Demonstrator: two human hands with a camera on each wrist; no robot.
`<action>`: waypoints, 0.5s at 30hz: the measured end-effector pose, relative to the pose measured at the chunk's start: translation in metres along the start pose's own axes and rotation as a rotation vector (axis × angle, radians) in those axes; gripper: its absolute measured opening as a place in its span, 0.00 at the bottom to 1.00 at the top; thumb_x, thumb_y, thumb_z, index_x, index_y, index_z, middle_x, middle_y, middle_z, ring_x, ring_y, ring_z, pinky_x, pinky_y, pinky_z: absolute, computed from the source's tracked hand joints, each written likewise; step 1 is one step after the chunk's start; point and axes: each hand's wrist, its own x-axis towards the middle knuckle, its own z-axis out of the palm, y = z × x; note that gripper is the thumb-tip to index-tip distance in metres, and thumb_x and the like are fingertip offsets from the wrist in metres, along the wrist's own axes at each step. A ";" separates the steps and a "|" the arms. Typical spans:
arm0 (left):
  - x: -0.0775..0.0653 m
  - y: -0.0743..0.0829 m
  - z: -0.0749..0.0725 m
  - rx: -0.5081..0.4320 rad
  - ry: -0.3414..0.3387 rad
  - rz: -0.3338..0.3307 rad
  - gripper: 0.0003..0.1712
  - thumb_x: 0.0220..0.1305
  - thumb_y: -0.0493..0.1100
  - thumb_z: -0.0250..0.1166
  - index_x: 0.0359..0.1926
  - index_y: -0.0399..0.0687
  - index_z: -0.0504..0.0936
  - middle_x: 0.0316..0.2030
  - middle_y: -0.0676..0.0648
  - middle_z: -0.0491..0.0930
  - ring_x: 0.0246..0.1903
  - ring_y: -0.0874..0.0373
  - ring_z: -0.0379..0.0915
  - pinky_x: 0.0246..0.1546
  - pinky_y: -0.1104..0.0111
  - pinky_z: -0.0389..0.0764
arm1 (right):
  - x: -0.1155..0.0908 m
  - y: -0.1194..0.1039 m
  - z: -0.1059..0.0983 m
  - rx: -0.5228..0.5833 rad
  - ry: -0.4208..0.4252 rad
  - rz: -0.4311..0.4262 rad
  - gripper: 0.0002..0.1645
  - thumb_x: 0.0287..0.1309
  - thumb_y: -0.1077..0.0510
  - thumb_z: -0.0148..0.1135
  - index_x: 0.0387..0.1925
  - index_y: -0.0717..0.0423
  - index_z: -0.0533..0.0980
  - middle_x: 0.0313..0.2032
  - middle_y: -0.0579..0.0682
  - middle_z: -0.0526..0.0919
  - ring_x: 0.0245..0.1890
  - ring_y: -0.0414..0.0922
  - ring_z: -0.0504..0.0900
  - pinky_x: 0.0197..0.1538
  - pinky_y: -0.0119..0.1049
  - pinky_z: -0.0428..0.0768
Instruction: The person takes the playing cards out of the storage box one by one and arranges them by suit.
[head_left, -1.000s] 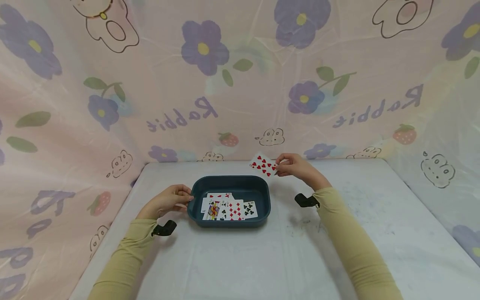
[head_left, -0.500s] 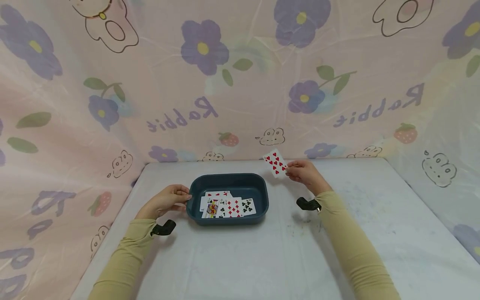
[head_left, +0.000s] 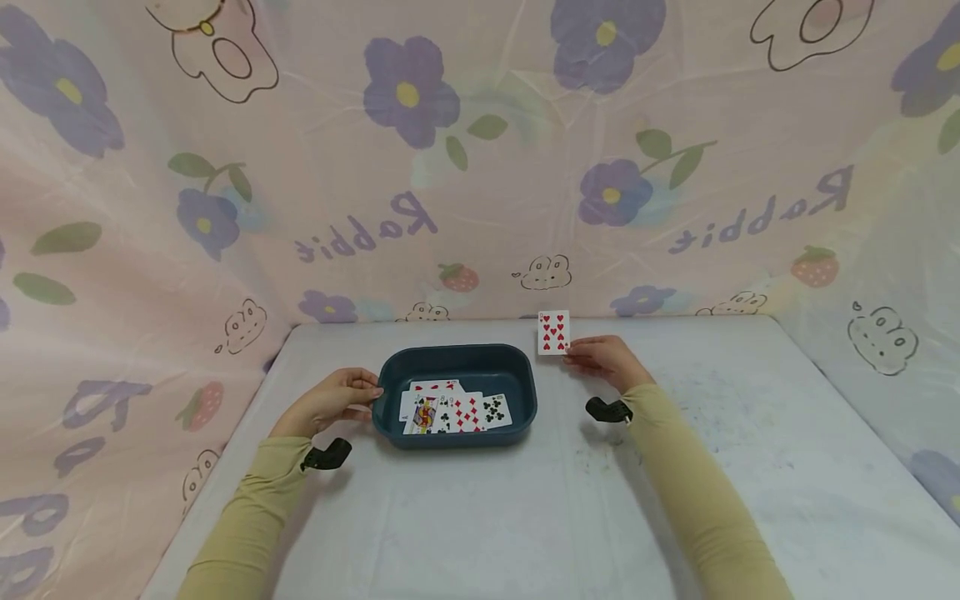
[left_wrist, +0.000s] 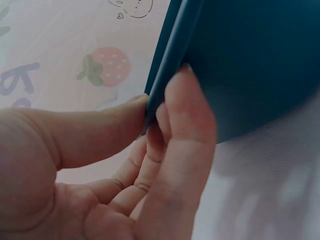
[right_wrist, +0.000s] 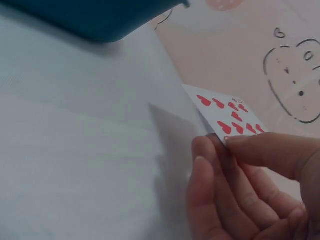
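Note:
My left hand (head_left: 333, 400) pinches the left rim of a dark blue tray (head_left: 456, 442), thumb on one side of the edge and fingers on the other, as the left wrist view shows. Several playing cards lie face up and overlapping in the tray, among them a picture card (head_left: 424, 416), a diamonds card (head_left: 468, 412) and a clubs card (head_left: 496, 411). Beyond the tray's right end, my right hand (head_left: 609, 360) pinches a playing card of hearts (head_left: 553, 332) by its lower right corner. In the right wrist view this card (right_wrist: 220, 110) is tilted above the white surface, casting a shadow.
A white-covered table (head_left: 480, 517) carries the tray. Behind it hangs a pink printed cloth (head_left: 510, 150) with flowers and rabbits, which also closes in both sides. A black wrist mount (head_left: 327, 455) sticks out at the left wrist and another mount (head_left: 607, 409) at the right.
The hearts card has moved right, away from above the tray's far corner, and turned from slanted to upright. The right hand has shifted right and down with it. The left hand keeps its grip.

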 end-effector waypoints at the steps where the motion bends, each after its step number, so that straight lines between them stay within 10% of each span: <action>1: 0.000 0.000 0.000 -0.001 0.002 -0.002 0.15 0.66 0.34 0.60 0.50 0.31 0.68 0.39 0.36 0.74 0.34 0.53 0.75 0.34 0.63 0.82 | 0.001 0.001 0.001 0.003 0.005 0.014 0.25 0.62 0.64 0.61 0.58 0.70 0.69 0.39 0.53 0.84 0.41 0.45 0.84 0.54 0.41 0.76; 15: -0.001 0.000 -0.001 0.002 0.009 -0.010 0.16 0.67 0.35 0.60 0.51 0.30 0.67 0.39 0.37 0.73 0.33 0.54 0.75 0.35 0.62 0.82 | -0.003 0.005 0.008 0.113 0.015 0.088 0.24 0.63 0.70 0.57 0.58 0.76 0.66 0.41 0.63 0.82 0.39 0.50 0.85 0.51 0.43 0.77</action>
